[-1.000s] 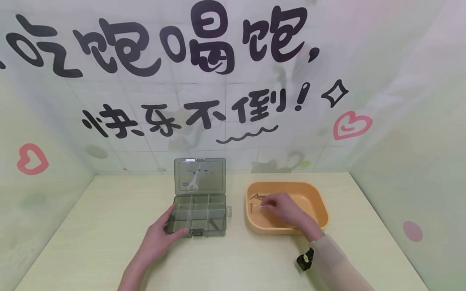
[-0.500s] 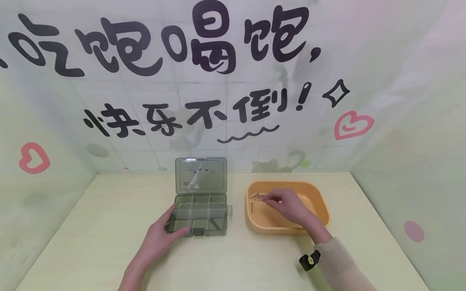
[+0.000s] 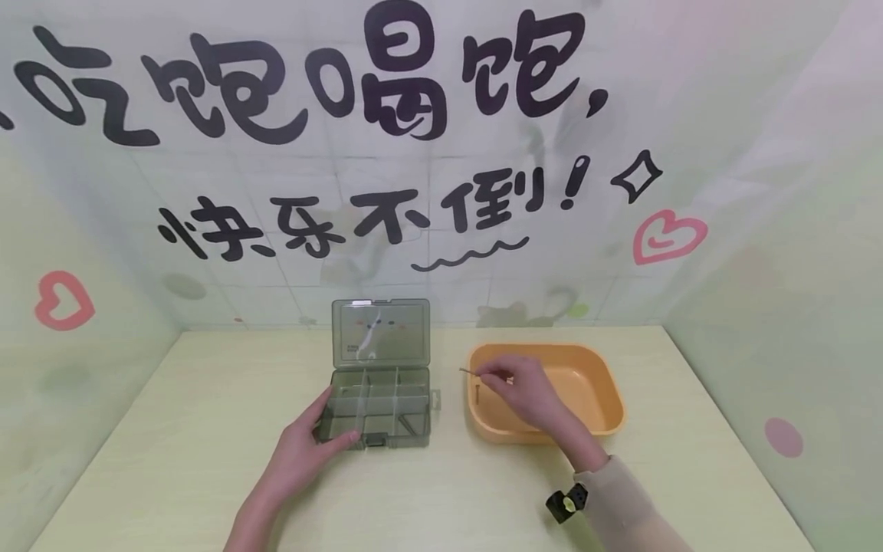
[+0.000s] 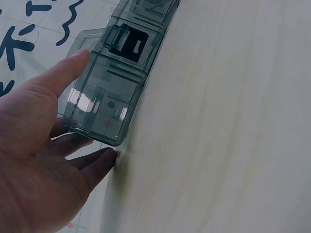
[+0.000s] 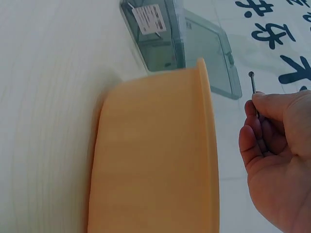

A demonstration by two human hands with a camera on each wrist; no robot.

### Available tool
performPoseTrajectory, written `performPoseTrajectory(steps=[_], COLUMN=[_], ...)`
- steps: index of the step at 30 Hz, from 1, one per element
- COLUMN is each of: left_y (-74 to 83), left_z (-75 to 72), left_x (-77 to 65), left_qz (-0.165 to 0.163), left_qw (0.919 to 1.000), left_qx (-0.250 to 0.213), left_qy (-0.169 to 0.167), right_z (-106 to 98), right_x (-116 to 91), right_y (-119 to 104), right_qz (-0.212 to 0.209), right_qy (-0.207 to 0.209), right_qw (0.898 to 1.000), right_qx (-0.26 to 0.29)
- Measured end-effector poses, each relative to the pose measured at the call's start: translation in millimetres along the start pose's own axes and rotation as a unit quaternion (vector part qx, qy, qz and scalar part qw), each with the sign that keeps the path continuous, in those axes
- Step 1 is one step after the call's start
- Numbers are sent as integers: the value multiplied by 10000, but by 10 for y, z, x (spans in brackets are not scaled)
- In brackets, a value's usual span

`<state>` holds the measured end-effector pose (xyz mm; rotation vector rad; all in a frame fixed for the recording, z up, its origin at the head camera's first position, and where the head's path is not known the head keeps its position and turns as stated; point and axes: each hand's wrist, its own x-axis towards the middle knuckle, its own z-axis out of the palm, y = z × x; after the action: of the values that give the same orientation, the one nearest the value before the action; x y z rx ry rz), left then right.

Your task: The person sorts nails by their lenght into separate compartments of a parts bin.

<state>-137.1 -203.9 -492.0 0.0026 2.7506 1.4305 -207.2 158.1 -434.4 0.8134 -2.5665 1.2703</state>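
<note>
My left hand (image 3: 298, 452) holds the left end of a grey see-through compartment box (image 3: 414, 441), thumb on its front edge and fingers round the side. The hinged lid (image 3: 381, 331) stands up at the back. Dark screws (image 3: 407, 424) lie in its front right compartment. Between thumb and fingertips my right hand (image 3: 527, 392) pinches a thin metal screw (image 5: 252, 83), its round head pointing away from the hand. That hand is above the left part of an orange tray (image 3: 545, 438), with the screw over the left rim. Another screw (image 3: 477, 394) lies in the tray.
Box and tray stand side by side on a pale wooden table (image 3: 441, 498), a narrow gap between them. A latch tab (image 3: 435, 399) juts from the box's right side. Printed walls (image 3: 428, 291) enclose the table at the back and both sides.
My right hand has picked a screw out of the group in the tray and moved left to the rim with it. The left hand and the box have stayed put.
</note>
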Motion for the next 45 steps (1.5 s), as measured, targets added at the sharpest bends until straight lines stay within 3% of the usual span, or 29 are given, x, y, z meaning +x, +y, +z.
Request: performPoseTrajectory(steps=[11, 22, 32, 39, 45], left_y=[13, 4, -6, 8, 6], left_z=[8, 2, 3, -10, 0], left_x=[0, -3, -1, -12, -11], left_qz=[90, 81, 113, 73, 103], left_qw=[9999, 9999, 9999, 9999, 9999], left_qx=[-105, -105, 10, -19, -95], left_qy=[38, 42, 70, 67, 70], right_z=[283, 557, 770, 894, 966], right_x=[69, 132, 153, 164, 142], right_y=[-155, -338, -432, -464, -474], right_qz=[46, 187, -15, -307, -422], right_qy=[-111, -890, -1093, -996, -982], right_qw=[9999, 9958, 9910, 9841, 9827], right_qx=[125, 109, -778, -1437, -1513])
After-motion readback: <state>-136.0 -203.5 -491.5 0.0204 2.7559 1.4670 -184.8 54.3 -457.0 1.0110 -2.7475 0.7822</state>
